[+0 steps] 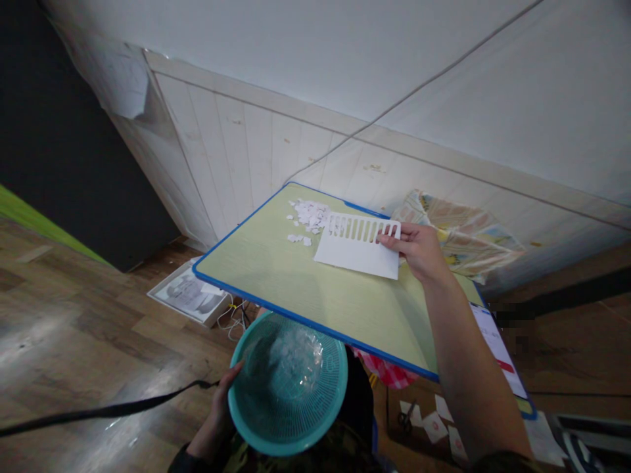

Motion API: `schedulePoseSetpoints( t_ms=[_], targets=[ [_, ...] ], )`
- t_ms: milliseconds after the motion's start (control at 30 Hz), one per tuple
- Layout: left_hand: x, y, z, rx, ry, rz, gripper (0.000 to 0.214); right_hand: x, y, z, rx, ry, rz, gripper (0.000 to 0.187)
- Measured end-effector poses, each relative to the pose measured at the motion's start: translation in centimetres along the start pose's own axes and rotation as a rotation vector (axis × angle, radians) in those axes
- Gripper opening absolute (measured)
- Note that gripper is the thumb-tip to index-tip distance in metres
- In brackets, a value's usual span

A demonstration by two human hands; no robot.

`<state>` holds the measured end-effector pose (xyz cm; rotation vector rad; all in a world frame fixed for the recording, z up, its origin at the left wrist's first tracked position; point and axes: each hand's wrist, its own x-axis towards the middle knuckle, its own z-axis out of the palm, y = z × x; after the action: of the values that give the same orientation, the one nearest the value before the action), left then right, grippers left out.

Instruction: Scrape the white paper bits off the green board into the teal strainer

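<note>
My right hand [417, 248] grips a white plastic scraper with a slotted edge [359, 247], which lies flat on a green table with a blue rim [276, 307]. Just past the scraper's slotted edge sits a pile of small white paper scraps [308, 218] near the table's far corner. My left hand [221, 404] holds a teal mesh basket [288, 384] by its left rim, below the table's near edge. The basket has white scraps and what looks like a clear plastic liner inside.
A white panelled wall runs behind the table. A flat white box [190, 293] and cables lie on the wooden floor. A black strap [108, 412] crosses the lower left. Patterned cloth [463, 236] lies at the table's right. Papers [495, 341] and scissors [407, 418] are at lower right.
</note>
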<state>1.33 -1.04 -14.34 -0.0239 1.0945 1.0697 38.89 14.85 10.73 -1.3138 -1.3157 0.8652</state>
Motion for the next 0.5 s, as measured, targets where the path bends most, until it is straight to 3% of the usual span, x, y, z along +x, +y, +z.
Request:
schedulePoseSetpoints(
  t_ms=[500],
  targets=[
    [-0.4,0.0,0.3,0.031,0.049,0.028,0.004,-0.1,0.8,1.3,0.020,-0.038,0.004,0.041]
  ],
)
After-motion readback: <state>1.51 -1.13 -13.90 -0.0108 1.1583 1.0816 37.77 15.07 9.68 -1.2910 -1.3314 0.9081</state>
